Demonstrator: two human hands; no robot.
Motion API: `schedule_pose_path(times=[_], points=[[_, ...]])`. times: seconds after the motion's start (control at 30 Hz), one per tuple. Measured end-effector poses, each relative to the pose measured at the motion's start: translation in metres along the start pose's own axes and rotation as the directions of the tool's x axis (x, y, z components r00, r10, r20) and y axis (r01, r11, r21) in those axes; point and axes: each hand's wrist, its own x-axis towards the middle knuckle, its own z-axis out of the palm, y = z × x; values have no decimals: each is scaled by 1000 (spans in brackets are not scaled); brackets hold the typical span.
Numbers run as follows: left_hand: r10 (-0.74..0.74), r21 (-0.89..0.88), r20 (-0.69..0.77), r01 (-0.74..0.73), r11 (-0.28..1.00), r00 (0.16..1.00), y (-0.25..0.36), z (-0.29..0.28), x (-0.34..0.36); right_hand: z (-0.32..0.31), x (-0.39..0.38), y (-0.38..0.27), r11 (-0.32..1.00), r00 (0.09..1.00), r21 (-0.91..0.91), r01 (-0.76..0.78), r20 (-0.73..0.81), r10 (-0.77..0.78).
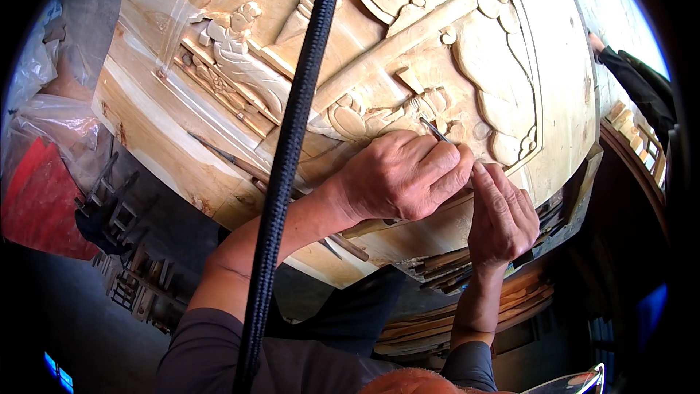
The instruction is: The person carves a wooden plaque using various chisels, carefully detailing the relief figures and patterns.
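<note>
My left hand is wrapped round a slim metal carving chisel, whose blade rests on a carved relief figure in the pale wooden panel. My right hand is closed at the chisel's rear end, just right of my left, its fingertips pinched there; the handle is mostly hidden by both hands. More long tools lie on the panel beneath and beside my left forearm, partly covered.
A black braided cable crosses the view. Plastic sheeting, red material and wooden stools are at left. Another person's dark-sleeved arm reaches to the panel's right edge. Below are tools and stacked curved boards.
</note>
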Motion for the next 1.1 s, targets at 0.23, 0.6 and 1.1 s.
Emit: schedule_pose_path(times=[0.23, 0.6, 1.1], points=[[-18, -31, 3, 18, 999, 1000, 0, -2, 1, -2, 2, -3, 1000, 1000, -7, 5, 2, -5], [-50, -75, -6, 49, 996, 999, 1, -2, 2, -6, 5, -8, 999, 1000, -38, 6, 19, -5], [-77, -109, -27, 74, 991, 997, 1, -5, 4, -13, 10, -16, 996, 999, -89, 27, 42, -23]])
